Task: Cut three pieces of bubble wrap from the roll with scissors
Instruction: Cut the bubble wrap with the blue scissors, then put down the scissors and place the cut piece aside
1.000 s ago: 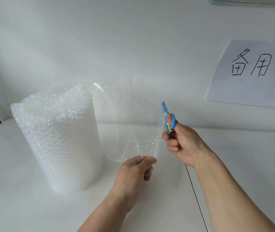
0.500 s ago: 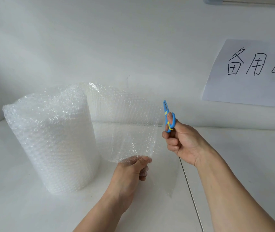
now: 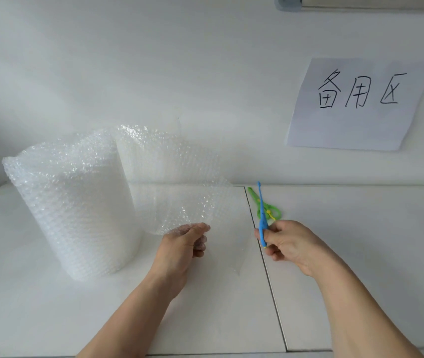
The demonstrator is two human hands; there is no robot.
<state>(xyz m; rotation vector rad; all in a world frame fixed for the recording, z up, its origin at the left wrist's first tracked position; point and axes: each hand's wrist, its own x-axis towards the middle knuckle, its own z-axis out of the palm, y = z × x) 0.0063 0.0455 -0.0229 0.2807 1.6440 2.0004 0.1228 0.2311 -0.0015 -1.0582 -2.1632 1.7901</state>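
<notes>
A large upright roll of clear bubble wrap (image 3: pixel 74 210) stands on the white table (image 3: pixel 360 241) at the left. A loose sheet of bubble wrap (image 3: pixel 180 187) extends from the roll to the right. The left hand (image 3: pixel 182 250) pinches the sheet's lower corner. The right hand (image 3: pixel 287 244) grips blue plastic scissors (image 3: pixel 262 215), blades pointing up. Green plastic scissors (image 3: pixel 266 206) lie on the table just behind. A white paper sign with black handwritten characters (image 3: pixel 358 104) hangs on the wall.

White wall (image 3: pixel 154 60), handwritten paper sign (image 3: pixel 358 104), white table (image 3: pixel 360 241).
</notes>
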